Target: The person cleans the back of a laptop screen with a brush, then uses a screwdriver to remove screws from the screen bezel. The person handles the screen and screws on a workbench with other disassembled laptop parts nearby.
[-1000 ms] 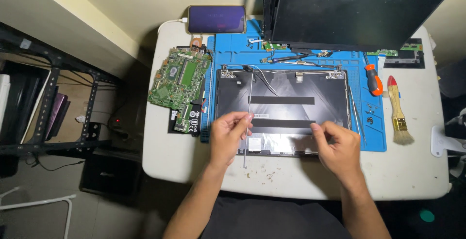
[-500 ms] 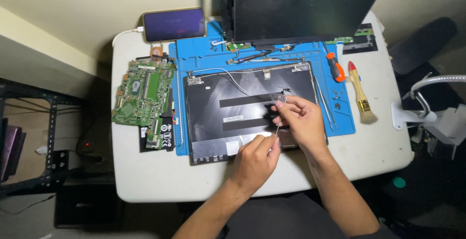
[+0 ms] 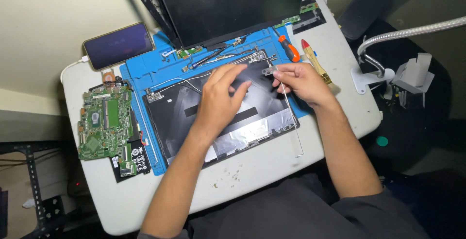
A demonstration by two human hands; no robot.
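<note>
A dark laptop lid shell (image 3: 194,117) lies inside-up on a blue work mat (image 3: 145,71). My left hand (image 3: 221,100) rests flat over the middle of the shell, fingers stretched toward its far right corner and holding nothing. My right hand (image 3: 303,81) is at that corner. It pinches a small metal hinge bracket (image 3: 269,70), from which a long thin metal strip (image 3: 291,117) runs down the shell's right edge to the table. A thin cable (image 3: 187,81) crosses the shell's far left part.
A green circuit board (image 3: 104,122) lies at the left on the white table (image 3: 252,171), with a phone (image 3: 119,44) behind it. A black screen panel (image 3: 228,6) leans at the back. An orange-handled screwdriver (image 3: 290,49), a brush (image 3: 315,61) and a gooseneck lamp (image 3: 407,32) are at the right.
Both hands moved from the shell's near edge up to its far right corner. My right hand now holds the hinge bracket with its strip. The camera view shifted and tilted.
</note>
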